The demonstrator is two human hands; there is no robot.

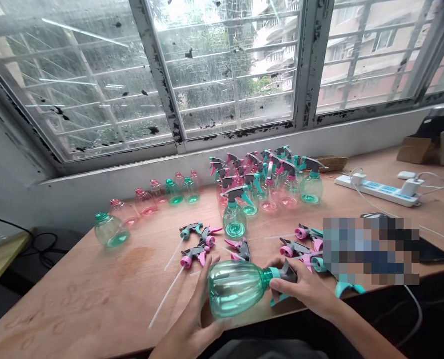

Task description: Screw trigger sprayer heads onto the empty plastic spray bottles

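Observation:
A clear green bottle [237, 289] lies on its side in the air near the table's front edge, its neck pointing right. My left hand [197, 309] is wrapped round its base end. The fingers of my right hand [308, 289] grip a grey and teal trigger spray head [284, 274] at the bottle's neck; whether it is fully seated I cannot tell. Just beyond the bottle lie loose spray heads: a pink and grey one [240, 249], another pink one [195, 255] and a teal one [190, 230]. More pink and teal heads [300, 249] lie beside my right hand.
On the wooden table [124, 269], several open-necked bottles [111, 232] stand at the left. Many bottles with spray heads [235, 219] stand at the back. A white power strip [377, 189], a cardboard holder [414, 149] and a dark phone-like slab [431, 249] are at the right.

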